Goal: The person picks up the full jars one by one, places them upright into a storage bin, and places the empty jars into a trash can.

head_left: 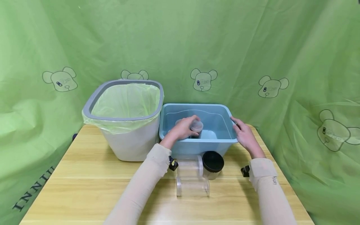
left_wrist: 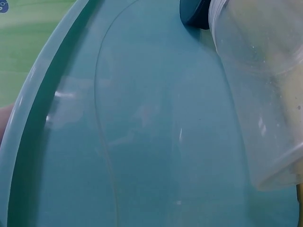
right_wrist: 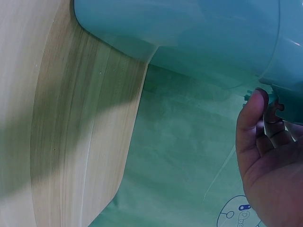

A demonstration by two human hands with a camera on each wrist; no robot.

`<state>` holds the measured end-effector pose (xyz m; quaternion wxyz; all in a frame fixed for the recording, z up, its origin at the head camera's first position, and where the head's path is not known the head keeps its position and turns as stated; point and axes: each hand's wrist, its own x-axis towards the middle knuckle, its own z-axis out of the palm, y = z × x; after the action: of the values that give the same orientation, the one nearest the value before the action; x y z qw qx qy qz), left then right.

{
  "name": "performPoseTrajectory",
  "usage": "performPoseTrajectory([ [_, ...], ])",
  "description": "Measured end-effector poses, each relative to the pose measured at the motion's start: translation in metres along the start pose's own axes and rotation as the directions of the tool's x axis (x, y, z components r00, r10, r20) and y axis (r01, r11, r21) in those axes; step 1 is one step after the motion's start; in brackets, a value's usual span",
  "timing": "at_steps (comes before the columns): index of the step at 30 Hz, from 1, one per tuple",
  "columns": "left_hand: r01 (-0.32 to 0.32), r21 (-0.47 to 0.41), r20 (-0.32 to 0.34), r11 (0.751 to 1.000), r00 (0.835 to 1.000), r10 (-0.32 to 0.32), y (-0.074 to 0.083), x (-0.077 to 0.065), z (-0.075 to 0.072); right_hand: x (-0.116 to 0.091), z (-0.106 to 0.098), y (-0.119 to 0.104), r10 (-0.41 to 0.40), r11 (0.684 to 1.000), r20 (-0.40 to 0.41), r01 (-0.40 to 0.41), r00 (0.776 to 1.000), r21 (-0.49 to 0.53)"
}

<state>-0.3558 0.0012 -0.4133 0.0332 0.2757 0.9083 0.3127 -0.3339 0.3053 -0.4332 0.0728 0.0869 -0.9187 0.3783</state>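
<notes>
Inside the light blue plastic basin (head_left: 197, 145), my left hand (head_left: 184, 127) grips a small jar with a translucent lid (head_left: 197, 126). Part of another jar shows behind that hand. The left wrist view catches a clear jar (left_wrist: 265, 109) at its right edge and a dark lid (left_wrist: 194, 12) at the top, over the basin's smooth wall. At the basin's right end, my right hand (head_left: 245, 134) holds the rim; from below, its thumb (right_wrist: 255, 104) and curled fingers show at the rim's underside.
Left of the basin stands a white bin (head_left: 126, 142) with a grey rim and a green bag liner. Two clear jars, an upper one (head_left: 188, 167) and a lower one (head_left: 193, 187), lie in front of the basin on the wooden table (head_left: 92, 187). Beside them stands a black-lidded jar (head_left: 213, 162).
</notes>
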Motion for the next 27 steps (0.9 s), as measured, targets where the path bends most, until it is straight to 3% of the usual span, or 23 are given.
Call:
performPoseTrajectory([
  [8, 0.011, 0.072, 0.015, 0.997, 1.000, -0.012, 0.0010, -0.0017, -0.0003, -0.0006, 0.0013, -0.0015, 0.018, 1.000, 0.016, -0.018, 1.000, -0.001],
  [27, 0.004, 0.143, 0.036, 0.990, 0.999, -0.009, -0.0021, 0.0038, 0.0049, -0.0009, 0.0002, -0.0010, 0.010, 1.000, 0.016, -0.011, 1.000, 0.022],
])
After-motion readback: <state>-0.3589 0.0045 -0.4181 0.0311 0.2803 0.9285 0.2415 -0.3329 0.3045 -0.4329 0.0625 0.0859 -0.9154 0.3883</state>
